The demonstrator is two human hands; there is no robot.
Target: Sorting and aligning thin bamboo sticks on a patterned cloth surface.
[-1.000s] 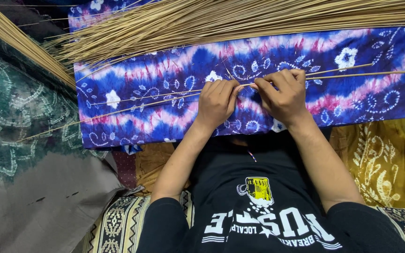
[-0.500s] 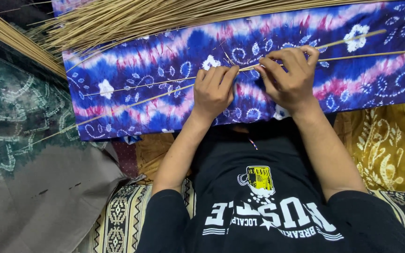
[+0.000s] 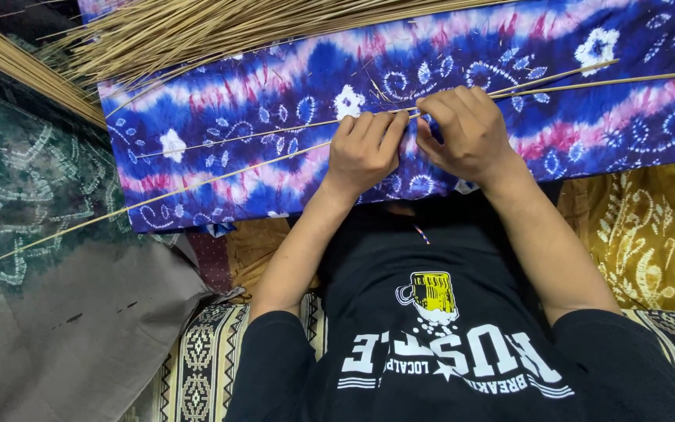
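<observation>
thin sticks point(image 3: 275, 160) between both hands (pinched)

I wear a black T-shirt point(image 3: 462, 344) with short sleeves that end just above my elbows, leaving both forearms bare. On the chest sits a small printed picture of a yellow mug point(image 3: 431, 293) with a white outline and pale froth or bubbles spilling beneath it. Under that runs a band of large white block lettering, with a smaller white line of text and a few thin white stripes beside it. My left hand point(image 3: 365, 152) and right hand point(image 3: 470, 133) are bare, with no rings, watch or bracelets showing.
</observation>
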